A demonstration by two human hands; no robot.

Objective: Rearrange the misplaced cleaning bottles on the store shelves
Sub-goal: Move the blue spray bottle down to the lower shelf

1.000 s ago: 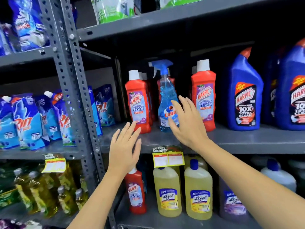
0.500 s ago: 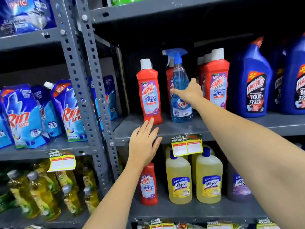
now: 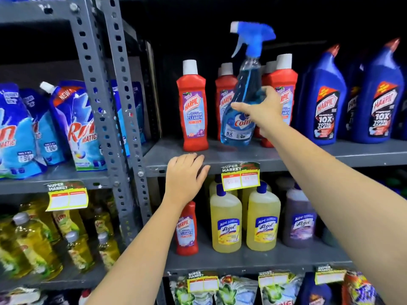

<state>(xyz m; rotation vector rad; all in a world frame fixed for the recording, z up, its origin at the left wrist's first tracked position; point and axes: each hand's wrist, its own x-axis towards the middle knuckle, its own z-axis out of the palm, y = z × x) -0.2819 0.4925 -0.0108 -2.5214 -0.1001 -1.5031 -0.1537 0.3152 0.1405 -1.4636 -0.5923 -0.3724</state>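
A blue Colin spray bottle (image 3: 241,89) with a blue trigger head is tilted and lifted just off the grey middle shelf (image 3: 308,154), among red Harpic bathroom cleaner bottles (image 3: 193,106). My right hand (image 3: 262,110) is closed around its body from the right. My left hand (image 3: 185,175) rests with fingers curled over the shelf's front edge, holding nothing. One more red Harpic bottle (image 3: 186,230) stands on the shelf below, beside yellow Lizol bottles (image 3: 225,223).
Blue Harpic toilet cleaner bottles (image 3: 326,102) fill the right of the middle shelf. A perforated grey upright (image 3: 105,106) separates a left bay of Rin detergent pouches (image 3: 74,128) and yellow dish-liquid bottles (image 3: 33,243). A purple Lizol bottle (image 3: 301,219) and price tags (image 3: 240,177) sit below.
My right hand reached the spray bottle, closed around it, and has lifted and tilted it off the shelf. My left hand moved up onto the shelf edge. The view moved closer.
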